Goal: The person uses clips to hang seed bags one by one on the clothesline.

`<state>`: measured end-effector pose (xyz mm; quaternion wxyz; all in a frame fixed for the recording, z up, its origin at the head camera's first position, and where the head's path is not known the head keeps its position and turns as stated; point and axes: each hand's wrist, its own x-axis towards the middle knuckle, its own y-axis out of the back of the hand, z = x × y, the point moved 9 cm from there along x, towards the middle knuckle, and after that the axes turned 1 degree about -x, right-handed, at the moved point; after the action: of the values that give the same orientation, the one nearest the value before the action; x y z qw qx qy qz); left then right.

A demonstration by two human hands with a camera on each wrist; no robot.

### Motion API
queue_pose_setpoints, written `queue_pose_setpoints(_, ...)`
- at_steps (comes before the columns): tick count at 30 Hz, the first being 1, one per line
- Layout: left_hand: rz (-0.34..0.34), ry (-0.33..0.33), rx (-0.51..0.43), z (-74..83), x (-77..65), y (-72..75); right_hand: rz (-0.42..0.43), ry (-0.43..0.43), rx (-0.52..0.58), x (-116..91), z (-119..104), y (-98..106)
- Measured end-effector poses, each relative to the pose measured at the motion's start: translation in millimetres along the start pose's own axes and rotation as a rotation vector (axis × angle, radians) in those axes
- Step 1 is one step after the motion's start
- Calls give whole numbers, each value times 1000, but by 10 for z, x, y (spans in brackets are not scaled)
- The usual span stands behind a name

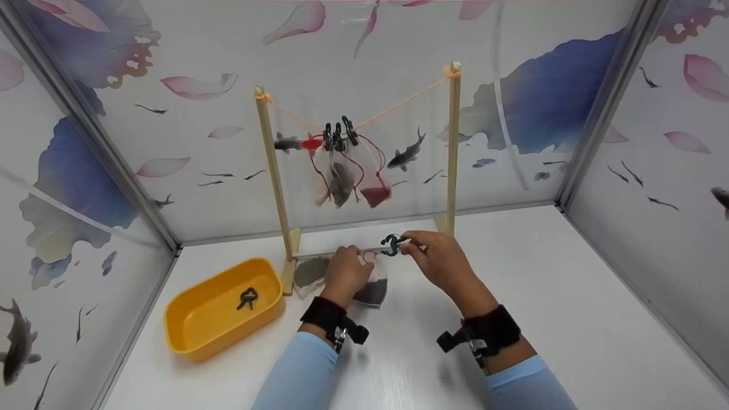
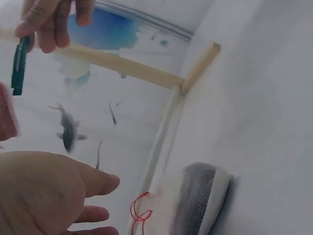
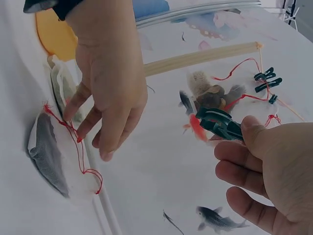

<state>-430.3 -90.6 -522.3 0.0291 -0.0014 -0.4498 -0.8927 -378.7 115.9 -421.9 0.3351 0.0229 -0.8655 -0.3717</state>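
White tabletop (image 1: 598,319); right hand (image 1: 441,256) pinches green clip (image 3: 220,123); left hand (image 1: 348,273) — fingers parted — by red cord (image 3: 79,140); whole tub (image 1: 196,327): head view only.

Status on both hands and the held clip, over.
Right hand pinching green clip. Left hand open near red cord of dark pouch. Hanging pouches bunched on line, possibly crowding.

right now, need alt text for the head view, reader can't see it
A person's right hand pinches a dark green clip while the left hand is at a pouch on a white table. Behind, more pouches hang clipped to an orange cord between two wooden posts; a yellow bin at left holds at least one more clip.
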Motion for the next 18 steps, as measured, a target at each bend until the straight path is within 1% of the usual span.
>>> queue_pose_setpoints(2,5,-1,106,-8,63,-66,-7,-38,15,-6,44,-10)
queue_pose_setpoints(4,20,1,161,-24,98,-118,-14,-62,18,-10,63,-12)
queue_pose_setpoints(5,28,1,171,-29,109,-139,-16,-66,15,-8,59,-7)
queue_pose_setpoints(8,36,-15,157,-20,130,-192,-9,-60,1,7,24,23)
queue_pose_setpoints(13,-15,-52,112,22,145,-239,15,-22,-14,23,-22,69)
queue_pose_setpoints(14,-10,-77,121,-8,177,-277,16,-20,-22,19,-15,70)
queue_pose_setpoints(16,-15,-105,99,-18,169,-283,13,-19,-35,6,2,72)
queue_pose_setpoints(18,0,-127,78,-51,158,-275,9,-19,-47,-12,16,80)
